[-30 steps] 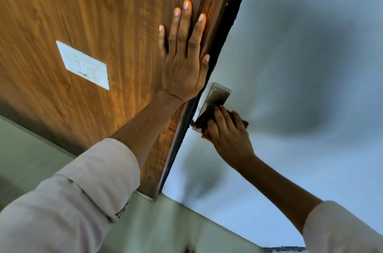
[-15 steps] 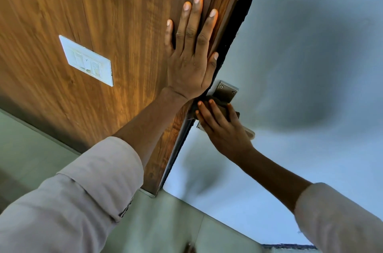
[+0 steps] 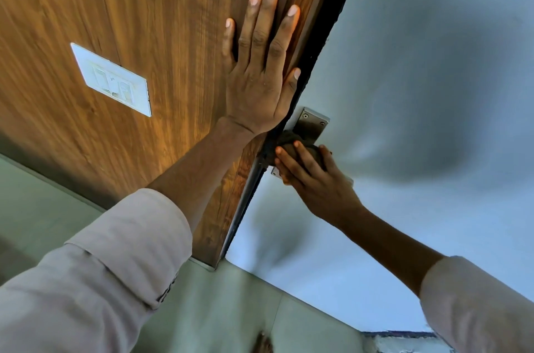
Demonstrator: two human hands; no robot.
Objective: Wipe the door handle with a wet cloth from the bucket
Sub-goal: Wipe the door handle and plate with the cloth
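Head view. A white switch plate (image 3: 111, 79) sits on the wood-grain wall panel (image 3: 144, 20), well left of the panel's right edge. The left hand (image 3: 257, 75) lies flat on that panel beside the edge, fingers straight and spread, gripping nothing; its thumb reaches the dark gap (image 3: 323, 34) between panel and pale door (image 3: 419, 92). The left forearm and cream sleeve (image 3: 115, 260) cross the lower panel.

The door handle's metal plate (image 3: 312, 121) is fixed to the door just right of the gap, two screws showing at its upper end. The right hand (image 3: 312, 179) covers the lower plate and hides the handle itself; its fingers curl around a dark brown cloth (image 3: 297, 141) bunched against the plate.

Compared with half a second earlier, the cloth shows more fully above the fingertips, and the left hand has kept its place.

The door is bare to the right of the plate and above it; pale floor tiles (image 3: 231, 309) lie below.
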